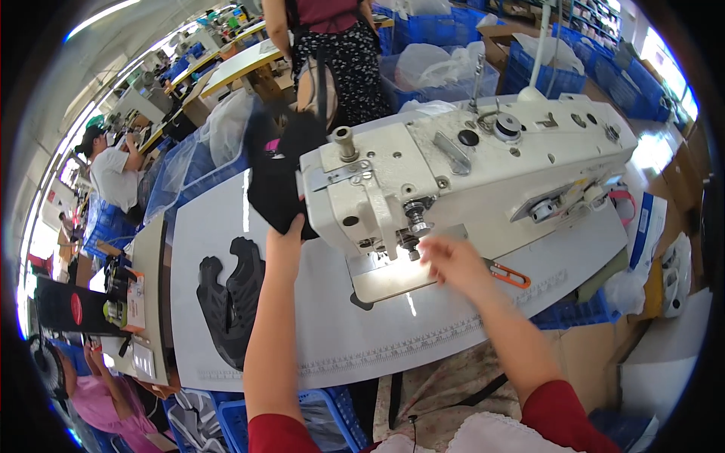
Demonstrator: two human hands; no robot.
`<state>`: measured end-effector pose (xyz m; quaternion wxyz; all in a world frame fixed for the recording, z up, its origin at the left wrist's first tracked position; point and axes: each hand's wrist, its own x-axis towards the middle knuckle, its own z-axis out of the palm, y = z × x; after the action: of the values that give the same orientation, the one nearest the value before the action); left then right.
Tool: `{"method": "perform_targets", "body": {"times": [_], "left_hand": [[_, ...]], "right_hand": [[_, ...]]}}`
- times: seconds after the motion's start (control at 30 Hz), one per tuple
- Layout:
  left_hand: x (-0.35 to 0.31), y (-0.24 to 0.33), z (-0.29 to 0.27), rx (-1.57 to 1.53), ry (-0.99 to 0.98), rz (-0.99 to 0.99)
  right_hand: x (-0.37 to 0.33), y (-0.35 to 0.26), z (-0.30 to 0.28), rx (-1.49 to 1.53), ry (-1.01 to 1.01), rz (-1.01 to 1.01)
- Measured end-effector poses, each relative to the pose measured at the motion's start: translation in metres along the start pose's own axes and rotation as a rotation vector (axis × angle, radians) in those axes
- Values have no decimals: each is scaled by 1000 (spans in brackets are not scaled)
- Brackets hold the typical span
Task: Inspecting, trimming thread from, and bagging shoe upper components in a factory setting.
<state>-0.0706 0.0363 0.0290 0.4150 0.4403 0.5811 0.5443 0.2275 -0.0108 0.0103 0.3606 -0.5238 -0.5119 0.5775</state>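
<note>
Left hand (287, 238) grasping the black piece (283, 185) above the table's (336, 328) far-left corner, a handling step, it seems, as the right hand (459, 268) hangs blurred beside the machine (521, 162), hold impossible to tell, and the next move likely calls for clearing the machine's left end.

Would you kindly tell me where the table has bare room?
Bare tabletop shows between the left forearm, base plate and ruler, and between the dark material and blue bin. It's crowded around the right hand, between the sewing machine and orange cutter.

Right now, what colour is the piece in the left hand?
The piece is mostly black; head view.
</note>
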Motion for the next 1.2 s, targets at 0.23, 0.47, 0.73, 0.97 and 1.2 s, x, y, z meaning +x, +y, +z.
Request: {"method": "perform_targets", "body": {"times": [0.23, 0.47, 0.73, 0.97, 1.2], "left_hand": [[16, -10, 50, -738, -368, -27], [35, -24, 45, -1247, -541, -664], [64, -97, -16, -1932, -496, -1675], [90, -125, -112, -2574, -286, -2367], [48, -122, -76, -3928, 510, -1851]], "right_hand": [[86, -8, -10, 623, 35, 77], [128, -38, -7, 440, 58, 65], [95, -15, 5, 219, 61, 209], [92, -24, 31, 49, -50, 239], [80, -24, 21, -156, -110, 151]]}}
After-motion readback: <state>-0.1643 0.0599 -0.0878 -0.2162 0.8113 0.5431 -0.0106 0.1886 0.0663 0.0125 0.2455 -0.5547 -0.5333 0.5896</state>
